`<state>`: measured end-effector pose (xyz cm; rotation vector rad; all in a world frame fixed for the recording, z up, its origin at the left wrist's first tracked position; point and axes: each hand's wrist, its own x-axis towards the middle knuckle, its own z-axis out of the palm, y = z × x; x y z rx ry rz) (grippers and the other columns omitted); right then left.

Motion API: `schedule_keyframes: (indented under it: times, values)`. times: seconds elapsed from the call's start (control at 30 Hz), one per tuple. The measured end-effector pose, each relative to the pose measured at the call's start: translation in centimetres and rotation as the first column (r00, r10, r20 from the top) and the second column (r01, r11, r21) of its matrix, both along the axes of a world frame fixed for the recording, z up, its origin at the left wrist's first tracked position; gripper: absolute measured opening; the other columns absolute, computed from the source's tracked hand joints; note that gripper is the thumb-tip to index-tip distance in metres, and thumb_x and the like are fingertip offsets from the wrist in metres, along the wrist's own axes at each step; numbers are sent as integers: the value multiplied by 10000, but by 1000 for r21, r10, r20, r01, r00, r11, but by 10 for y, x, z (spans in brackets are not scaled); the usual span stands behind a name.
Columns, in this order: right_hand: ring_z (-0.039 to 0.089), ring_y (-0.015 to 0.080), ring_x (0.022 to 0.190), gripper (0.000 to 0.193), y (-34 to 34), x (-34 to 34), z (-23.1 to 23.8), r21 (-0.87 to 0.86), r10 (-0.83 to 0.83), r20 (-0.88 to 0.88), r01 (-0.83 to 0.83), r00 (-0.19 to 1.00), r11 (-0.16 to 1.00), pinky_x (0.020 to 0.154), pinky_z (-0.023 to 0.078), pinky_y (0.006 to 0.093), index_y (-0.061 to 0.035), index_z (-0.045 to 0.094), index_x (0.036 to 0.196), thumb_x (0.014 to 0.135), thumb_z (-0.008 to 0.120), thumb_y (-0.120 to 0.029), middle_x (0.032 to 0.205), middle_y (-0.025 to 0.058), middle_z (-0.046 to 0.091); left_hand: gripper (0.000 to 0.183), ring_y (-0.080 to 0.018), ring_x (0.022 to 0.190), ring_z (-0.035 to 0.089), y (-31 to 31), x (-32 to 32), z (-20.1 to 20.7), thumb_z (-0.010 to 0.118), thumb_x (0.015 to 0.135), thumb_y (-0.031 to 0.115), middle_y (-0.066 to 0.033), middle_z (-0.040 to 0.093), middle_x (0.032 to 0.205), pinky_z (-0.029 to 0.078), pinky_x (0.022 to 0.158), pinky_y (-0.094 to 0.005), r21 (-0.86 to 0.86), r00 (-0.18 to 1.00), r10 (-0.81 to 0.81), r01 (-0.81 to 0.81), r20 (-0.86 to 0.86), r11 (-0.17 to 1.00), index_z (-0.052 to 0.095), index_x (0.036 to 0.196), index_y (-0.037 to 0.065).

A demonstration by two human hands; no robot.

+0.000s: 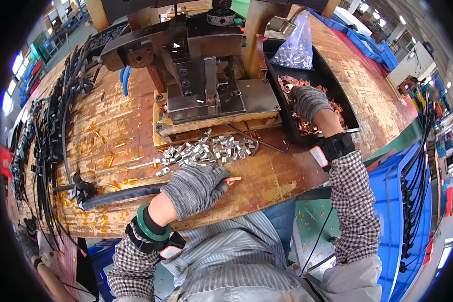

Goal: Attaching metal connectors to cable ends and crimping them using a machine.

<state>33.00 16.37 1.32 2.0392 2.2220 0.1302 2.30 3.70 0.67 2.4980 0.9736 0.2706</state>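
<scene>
the bench (136, 118) takes up most of the view, worn brown wood. on it, at the far middle, stands the dark metal press (191, 70). right of the bench is a blue bin (387, 201). along the left side lie bundled black wires (43, 151). just right of the press sits a black tray (332, 75), with a clear bag (294, 48) of silvery pieces at its far end. the thick black cable (121, 195) lies near the front edge, running from the left into the left hand (196, 189). that gloved hand is closed round it, and the bare copper end (233, 180) pokes out past the fingers. the right hand (309, 103), also gloved, is down in the tray, fingers bent, over copper bits (307, 128); i cannot tell whether it grips one. before the press is a pile of silvery lugs (206, 151), beside a bent rod (257, 140). small yellowish scraps (110, 162) dot the wood.
</scene>
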Motion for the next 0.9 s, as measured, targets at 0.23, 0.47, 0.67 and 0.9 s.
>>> schedule_keyframes:
  times: [0.23, 0.47, 0.67, 0.9]
  values:
    - [594, 312, 857, 250, -6, -8, -5, 44, -34, -97, 38, 995, 998, 737, 464, 397, -86, 628, 917, 695, 613, -199, 897, 150, 622, 220, -329, 667, 558, -2, 0, -5, 492, 830, 239, -155, 577, 724, 435, 594, -410, 51, 995, 30, -35, 99, 998, 564, 936, 60]
    - [573, 174, 666, 135, -48, 0, 5, 450, 325, -823, 184, 465, 874, 623, 464, 296, -62, 612, 872, 744, 630, -102, 766, 72, 616, 252, -288, 695, 560, 7, -4, 8, 518, 844, 258, -138, 577, 782, 444, 620, -357, -206, 972, -103, 147, 212, 967, 572, 974, 49]
    - [569, 153, 752, 126, -142, -58, -16, 174, 174, -985, -73, -9, 982, 721, 458, 266, -50, 583, 902, 817, 570, -142, 814, 52, 615, 280, -101, 742, 515, 20, -19, 35, 579, 834, 213, -25, 552, 835, 422, 647, -260, -464, 955, -122, 241, 271, 853, 530, 1050, 41]
    - [505, 285, 974, 264, -158, -69, -13, 355, 442, -572, -277, 691, 893, 843, 414, 389, -73, 571, 1011, 806, 544, -236, 1005, 143, 557, 384, -82, 723, 470, 10, -26, 22, 591, 820, 113, -15, 535, 881, 400, 635, -237, -644, 867, 126, 254, 482, 722, 431, 1164, 58]
